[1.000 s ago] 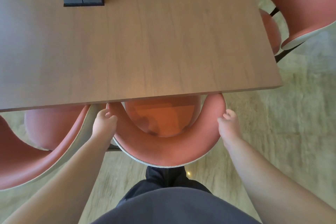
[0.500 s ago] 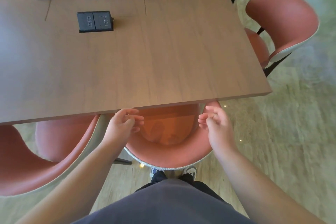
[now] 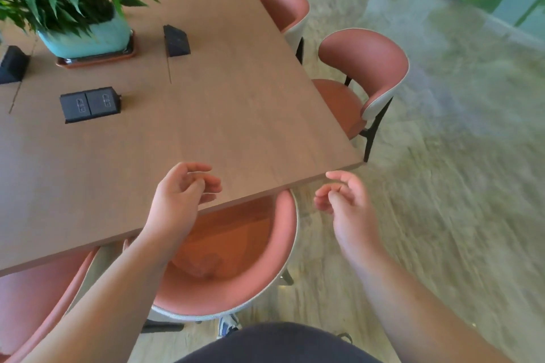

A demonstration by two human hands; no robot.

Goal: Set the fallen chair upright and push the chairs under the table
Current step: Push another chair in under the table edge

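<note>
A pink chair [image 3: 236,283] with a curved back stands upright right in front of me, its seat pushed under the wooden table [image 3: 236,115]. My left hand [image 3: 180,200] hovers above the table's near edge, fingers loosely curled, holding nothing. My right hand [image 3: 346,203] hangs just past the table's near right corner, also empty with fingers apart. Neither hand touches the chair. A second pink chair [image 3: 35,295] stands at the lower left. Another pink chair [image 3: 362,76] stands upright on the table's right side, part of its seat under the top.
On the table are a potted plant [image 3: 73,9] in a teal pot, a black socket box [image 3: 90,103] and two black wedge-shaped blocks [image 3: 176,41]. One more pink chair [image 3: 286,9] stands further along the right side. Pale stone floor [image 3: 442,186] spreads to the right.
Both hands have let go of the near chair's back and risen to table height. The view has lifted and turned right, showing the plant and the right-side chairs.
</note>
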